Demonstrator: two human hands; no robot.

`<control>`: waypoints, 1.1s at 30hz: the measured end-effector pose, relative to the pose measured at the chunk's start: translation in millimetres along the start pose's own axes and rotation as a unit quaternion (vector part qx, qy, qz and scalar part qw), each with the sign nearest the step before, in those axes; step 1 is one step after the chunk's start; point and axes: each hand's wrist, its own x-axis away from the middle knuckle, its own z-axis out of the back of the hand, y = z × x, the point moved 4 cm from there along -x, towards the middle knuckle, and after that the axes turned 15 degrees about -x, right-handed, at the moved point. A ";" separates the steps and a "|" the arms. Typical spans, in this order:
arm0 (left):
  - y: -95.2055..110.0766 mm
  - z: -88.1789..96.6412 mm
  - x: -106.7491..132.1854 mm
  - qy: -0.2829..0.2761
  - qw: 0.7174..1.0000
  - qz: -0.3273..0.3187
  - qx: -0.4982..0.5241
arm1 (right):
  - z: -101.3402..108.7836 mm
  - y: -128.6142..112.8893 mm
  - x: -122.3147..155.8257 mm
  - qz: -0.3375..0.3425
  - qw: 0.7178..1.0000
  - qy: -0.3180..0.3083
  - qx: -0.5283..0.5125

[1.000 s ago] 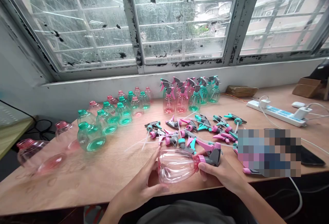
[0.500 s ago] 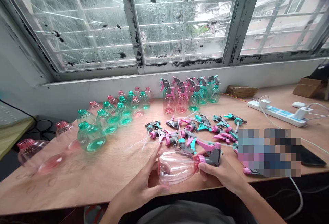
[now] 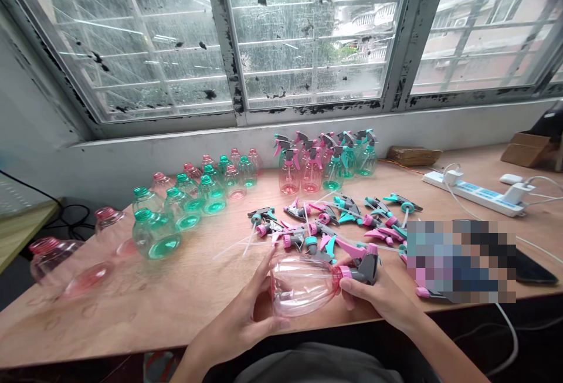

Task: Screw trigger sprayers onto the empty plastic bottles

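Observation:
A clear pink spray bottle (image 3: 303, 286) lies sideways between my hands above the table's front edge, its base to the left. My left hand (image 3: 248, 307) is wrapped round the base end, thumb below and fingers above. At the neck, my right hand (image 3: 373, 292) grips the pink collar of the grey and pink spray head (image 3: 363, 265); some of its fingers are hidden behind. The head sits on the bottle's mouth. Just beyond lie several loose trigger spray heads (image 3: 325, 219) in pink, teal and grey, with thin tubes.
Open pink and green bottles (image 3: 158, 236) stand at the left. Bottles with spray heads (image 3: 311, 178) stand by the wall. A white power strip (image 3: 477, 192), a brown package (image 3: 413, 155) and a partly blurred dark phone (image 3: 534, 268) are at the right.
Almost nothing differs. The pink bottle appears slightly turned about its length in my hands, while both hands stay in the same place.

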 end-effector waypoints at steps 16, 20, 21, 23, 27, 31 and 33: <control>0.5 1.4 -0.3 0.003 1.000 -0.003 0.001 | 1.0 1.1 0.4 -0.003 1.000 0.001 -0.004; -3.3 0.4 0.7 0.003 1.000 0.010 -0.001 | 2.2 1.4 0.4 -0.005 1.000 0.001 0.007; -3.3 0.3 0.6 0.001 1.000 0.010 0.000 | 2.7 1.5 0.5 -0.007 1.000 0.005 0.005; -3.1 0.3 0.5 0.001 1.000 0.010 0.000 | 3.4 1.1 0.7 -0.010 1.000 0.009 0.004; -3.0 0.3 0.4 0.004 1.000 0.013 -0.002 | 2.8 -0.8 1.2 -0.010 1.000 0.003 0.021; -3.0 -0.1 -0.4 0.002 1.000 0.014 0.006 | 2.9 -1.3 1.4 -0.004 1.000 0.009 0.027; -2.4 0.0 -0.9 0.001 1.000 0.009 0.014 | 3.0 -1.4 1.4 0.002 1.000 0.010 0.026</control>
